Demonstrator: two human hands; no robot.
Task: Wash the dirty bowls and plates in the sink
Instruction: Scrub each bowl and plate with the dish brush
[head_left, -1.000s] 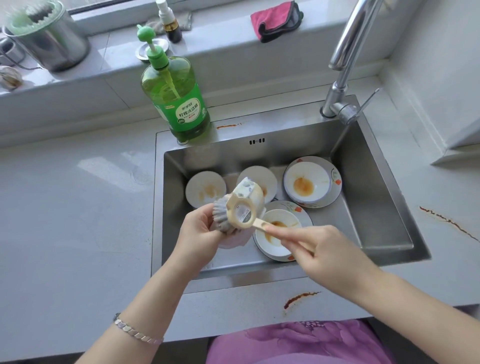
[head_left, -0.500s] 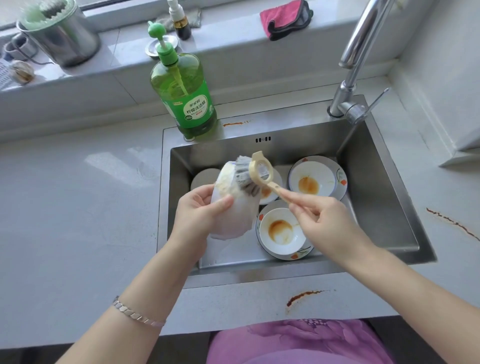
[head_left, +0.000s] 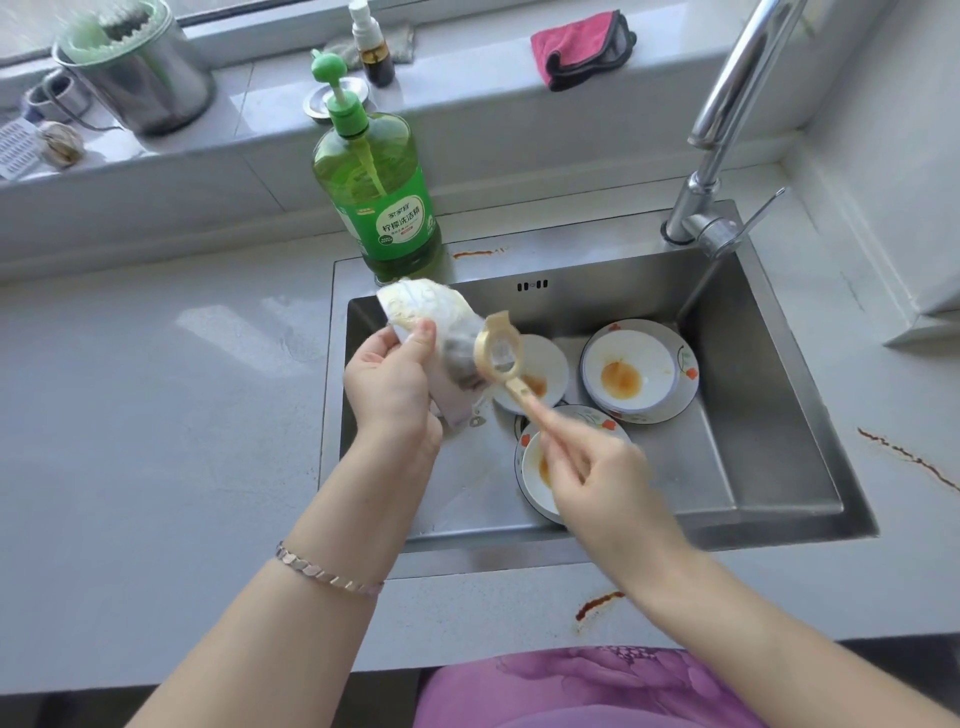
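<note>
One white dish (head_left: 431, 317) is held tilted above the far-left corner of the sink (head_left: 779, 415), its upper edge smeared with yellowish foam. The left hand (head_left: 389, 384) grips it from the near side, thumb curled over the front. The grey bristles of a cream scrubbing brush (head_left: 496, 351) lie against its face. The brush handle is pinched in the curled fingers of the right hand (head_left: 597, 478), which is blurred. A silver bracelet (head_left: 327, 571) circles the left wrist.

Down in the basin lie more dirty pieces. A small plate (head_left: 545, 364) with an orange-brown stain sits just right of the brush. Farther right, a stained bowl (head_left: 628, 374) rests on a flowered plate (head_left: 685, 364). A near bowl (head_left: 532, 467) sits on a second flowered plate (head_left: 597, 418), partly hidden by the right hand.

A green soap bottle (head_left: 379, 197) stands on the sink's far-left rim, just behind the held dish. The faucet (head_left: 722, 114) rises at the far-right corner. On the sill beyond sit a red cloth (head_left: 576, 47), a small spray bottle (head_left: 371, 47) and a metal pot (head_left: 140, 78). A rust-coloured streak (head_left: 597, 603) marks the near counter.
</note>
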